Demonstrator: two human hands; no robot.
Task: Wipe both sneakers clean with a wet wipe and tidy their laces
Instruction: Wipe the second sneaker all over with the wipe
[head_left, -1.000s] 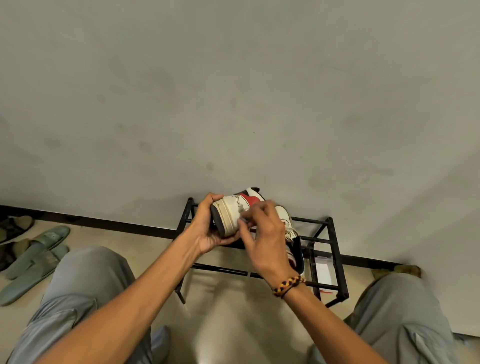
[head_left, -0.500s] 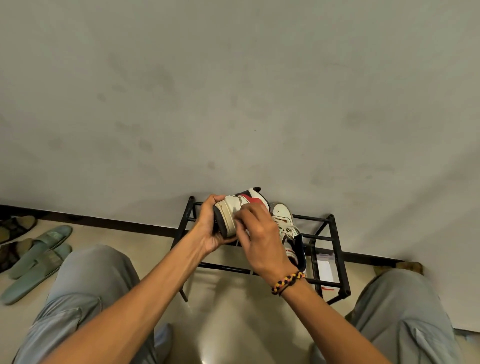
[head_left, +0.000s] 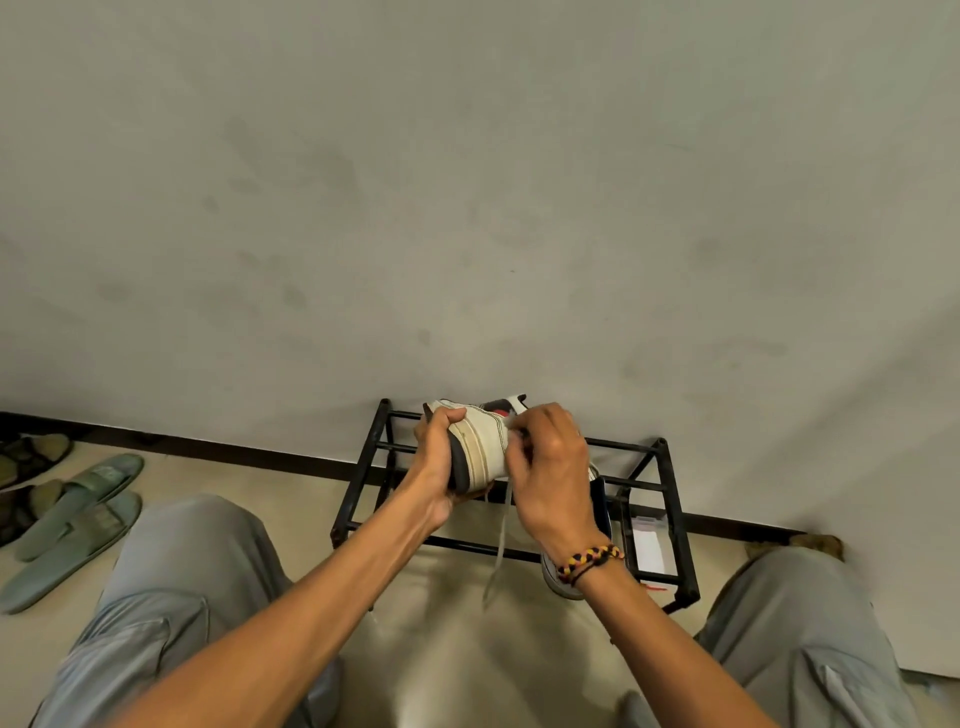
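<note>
I hold a white sneaker (head_left: 485, 441) with red and black at its collar above the rack, tipped on its side so the dark sole faces left. My left hand (head_left: 439, 460) grips it around the toe and sole. My right hand (head_left: 550, 467) presses curled fingers against its side, with a small pale wet wipe (head_left: 513, 434) pinched at the fingertips. A loose lace (head_left: 498, 540) dangles below the shoe. The second sneaker (head_left: 558, 584) sits on the rack, mostly hidden behind my right wrist.
The black metal shoe rack (head_left: 670, 499) stands against the wall, with a white packet (head_left: 649, 545) on its right end. Green slippers (head_left: 78, 519) and darker sandals (head_left: 31, 457) lie on the floor at far left. My knees in grey trousers flank the rack.
The sneaker has been turned so its sole faces left, and my right hand has slid along its side toward the heel. A lace now hangs free below it.
</note>
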